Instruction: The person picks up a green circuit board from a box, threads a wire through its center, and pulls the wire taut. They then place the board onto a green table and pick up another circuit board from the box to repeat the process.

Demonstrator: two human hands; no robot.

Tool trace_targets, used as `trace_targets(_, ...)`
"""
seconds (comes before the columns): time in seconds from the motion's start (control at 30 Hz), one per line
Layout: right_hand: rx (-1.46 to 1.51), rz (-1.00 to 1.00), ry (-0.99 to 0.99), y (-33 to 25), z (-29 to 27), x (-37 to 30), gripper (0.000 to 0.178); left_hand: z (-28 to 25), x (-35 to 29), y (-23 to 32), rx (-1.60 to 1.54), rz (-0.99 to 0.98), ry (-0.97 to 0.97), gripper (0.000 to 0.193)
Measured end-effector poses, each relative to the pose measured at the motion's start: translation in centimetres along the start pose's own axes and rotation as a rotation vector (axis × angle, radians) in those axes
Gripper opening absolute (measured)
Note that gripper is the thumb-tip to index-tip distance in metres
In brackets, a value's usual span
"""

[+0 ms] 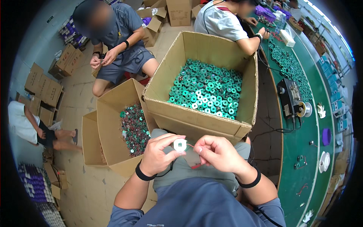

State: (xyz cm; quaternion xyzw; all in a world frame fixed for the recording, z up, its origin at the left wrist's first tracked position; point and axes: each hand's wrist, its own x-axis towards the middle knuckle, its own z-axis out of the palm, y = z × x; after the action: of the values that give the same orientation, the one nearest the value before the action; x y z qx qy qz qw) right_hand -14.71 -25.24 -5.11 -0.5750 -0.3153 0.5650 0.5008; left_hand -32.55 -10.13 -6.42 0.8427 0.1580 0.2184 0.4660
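Note:
Between the thumb and forefinger of my left hand (155,154) is a small round white disc (176,143) with a square opening in its middle. My right hand (220,153) sits just to the right, its thumb and forefinger pinched on a thin red wire (196,166) that runs from the disc. Both hands are held over my lap, in front of a big cardboard box (196,118). Inside that box lies a heap of green ring-shaped parts (204,89).
Left of the big box, a smaller carton (107,125) holds green parts tangled with red wires (134,130). A green worktable (302,140) along the right bears a black device (289,99), a white spool (324,162) and scattered parts. Co-workers sit at upper left and upper right.

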Motion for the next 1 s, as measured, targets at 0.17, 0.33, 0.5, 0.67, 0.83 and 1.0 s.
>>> trace_targets(0.17,-0.276,-0.185,0.043,-0.3,0.3,-0.4,0.016,-0.3,-0.1,0.3,0.005,0.012,-0.026,0.04)
trace_targets(0.33,-0.305,-0.214,0.161,-1.0,0.7,0.1,0.014,-0.3,0.0,0.7,0.036,0.024,-0.078,0.04)
trace_targets(0.5,-0.421,-0.171,0.175,-1.8,0.6,0.1,0.011,-0.3,-0.1,0.8,0.003,0.034,-0.025,0.036)
trace_targets(0.67,-0.441,-0.235,0.184,-1.9,0.9,-0.2,0.01,-0.4,0.2,1.0,-0.038,0.069,0.034,0.033)
trace_targets(0.83,-0.588,-0.422,0.057,-2.6,1.2,-0.2,0.011,-1.1,-0.3,0.8,-0.019,0.028,0.084,0.035)
trace_targets(1.0,-0.603,-0.458,0.23,-1.6,0.9,1.6,0.007,-3.5,-3.6,-0.4,-0.221,-0.043,-0.031,0.035)
